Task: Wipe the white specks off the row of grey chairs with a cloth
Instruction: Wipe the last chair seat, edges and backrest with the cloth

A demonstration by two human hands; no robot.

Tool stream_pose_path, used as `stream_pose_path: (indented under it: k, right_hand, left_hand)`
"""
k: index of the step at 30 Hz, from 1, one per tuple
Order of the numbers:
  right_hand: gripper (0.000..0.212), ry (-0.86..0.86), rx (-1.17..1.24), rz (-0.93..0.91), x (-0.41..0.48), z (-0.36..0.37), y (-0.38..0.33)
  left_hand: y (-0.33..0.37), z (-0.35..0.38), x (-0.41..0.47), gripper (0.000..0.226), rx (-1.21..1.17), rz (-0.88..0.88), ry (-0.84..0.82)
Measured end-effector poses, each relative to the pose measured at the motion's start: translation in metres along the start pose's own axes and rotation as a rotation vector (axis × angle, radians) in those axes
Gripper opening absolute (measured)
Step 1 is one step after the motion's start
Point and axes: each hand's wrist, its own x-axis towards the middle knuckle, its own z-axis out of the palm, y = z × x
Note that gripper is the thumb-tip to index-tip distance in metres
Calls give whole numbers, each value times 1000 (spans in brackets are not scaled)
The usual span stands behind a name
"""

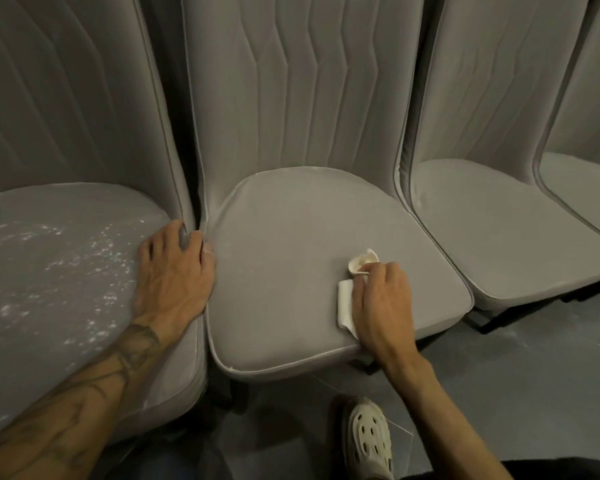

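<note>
Grey padded chairs stand side by side in a row. The middle chair's seat [284, 244] looks nearly free of specks. My right hand [383, 303] presses a white cloth [347, 299] flat on that seat's right front part, and a crumpled end of the cloth sticks out past my fingers. The left chair's seat [49, 271] is covered with several white specks [108, 244]. My left hand [175, 275] rests flat on the left seat's right edge, fingers apart, fingertips at the gap between the two chairs, holding nothing.
Two more grey chairs [499, 230] continue the row to the right, with a faint pale dusting on the nearer seat. The floor [516, 358] is dark grey. My foot in a cream perforated clog [369, 441] stands in front of the middle chair.
</note>
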Motion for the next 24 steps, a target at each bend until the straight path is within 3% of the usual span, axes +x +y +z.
stream_pose_path:
  k: [2, 7, 9, 13, 17, 21, 24]
  right_hand:
    - [12, -28, 28, -46, -11, 9, -31]
    - [11, -71, 210, -494, -49, 24, -120]
    - [10, -132, 230, -577, -47, 25, -125]
    - [18, -220, 144, -490, 0, 23, -82]
    - [5, -115, 25, -321, 35, 25, -78]
    - [8, -200, 184, -542, 13, 46, -99]
    - [11, -203, 179, -647, 53, 51, -89]
  left_hand:
    - [0, 0, 0, 40, -4, 0, 4]
    - [-1, 0, 1, 39, -17, -12, -5]
    - [-2, 0, 1, 38, -28, -15, -9]
    - [-2, -1, 0, 37, -48, -10, -2]
    - [-3, 3, 1, 28, -57, -12, 13]
    - [-5, 0, 2, 25, -97, -13, 1]
    - [-5, -13, -4, 25, -103, 1, 10]
